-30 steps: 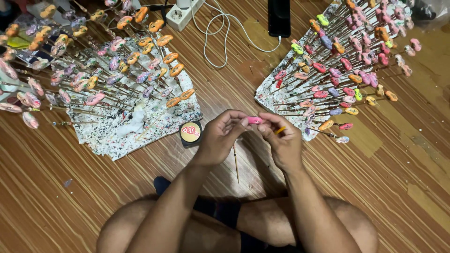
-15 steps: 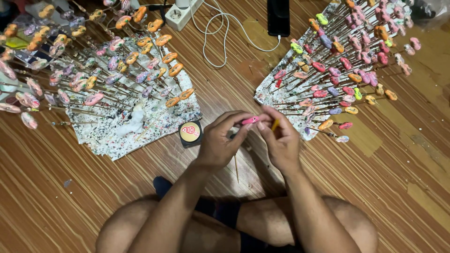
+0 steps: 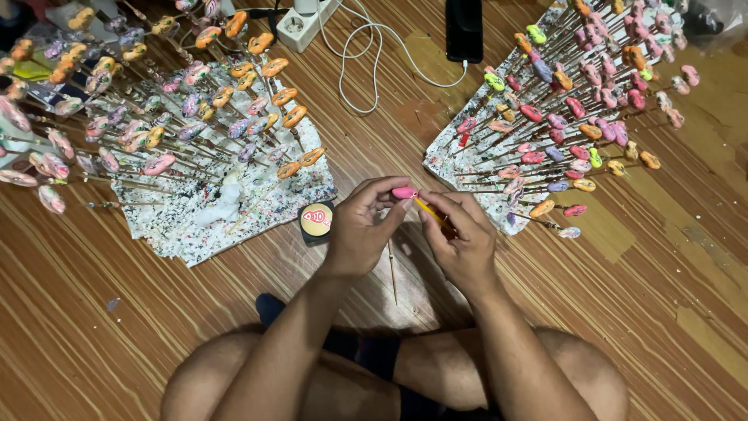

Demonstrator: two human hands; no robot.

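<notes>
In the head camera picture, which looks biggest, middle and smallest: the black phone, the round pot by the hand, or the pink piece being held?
1. Black phone, partly cut off
2. Round pot
3. Pink piece

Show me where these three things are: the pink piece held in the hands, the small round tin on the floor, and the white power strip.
pink piece (image 3: 404,192), head view, on its rounded top.
round tin (image 3: 316,221), head view, middle of its lid.
white power strip (image 3: 305,23), head view, on its upper face.

L hand (image 3: 362,226) pinching, R hand (image 3: 465,238) curled
</notes>
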